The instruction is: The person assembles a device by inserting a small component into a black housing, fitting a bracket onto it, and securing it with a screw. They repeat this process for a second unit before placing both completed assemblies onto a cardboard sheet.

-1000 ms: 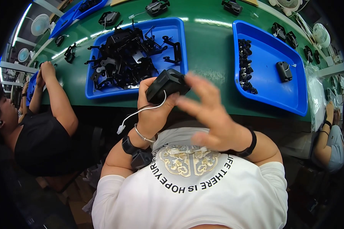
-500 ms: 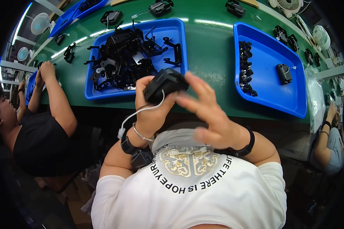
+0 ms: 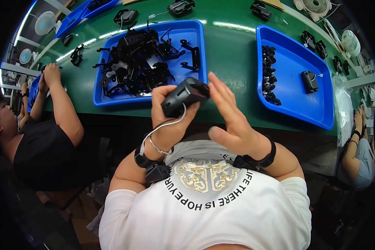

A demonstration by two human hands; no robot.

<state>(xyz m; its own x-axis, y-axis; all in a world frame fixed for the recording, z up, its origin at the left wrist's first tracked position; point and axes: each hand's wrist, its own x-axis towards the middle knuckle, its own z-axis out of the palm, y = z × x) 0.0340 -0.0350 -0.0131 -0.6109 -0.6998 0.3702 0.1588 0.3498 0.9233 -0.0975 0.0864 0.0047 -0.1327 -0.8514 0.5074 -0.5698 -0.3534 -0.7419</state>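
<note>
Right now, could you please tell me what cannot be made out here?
Head view: palm side of the black housing, hidden by the left hand.
Head view: whether the right hand touches it; their outlines meet.
Head view: lowest pieces of the black bracket heap, buried under others.
Head view: top of the pale fan, cut off by the upper edge.
Head view: anything the left co-worker holds, hidden by their hands.
</note>
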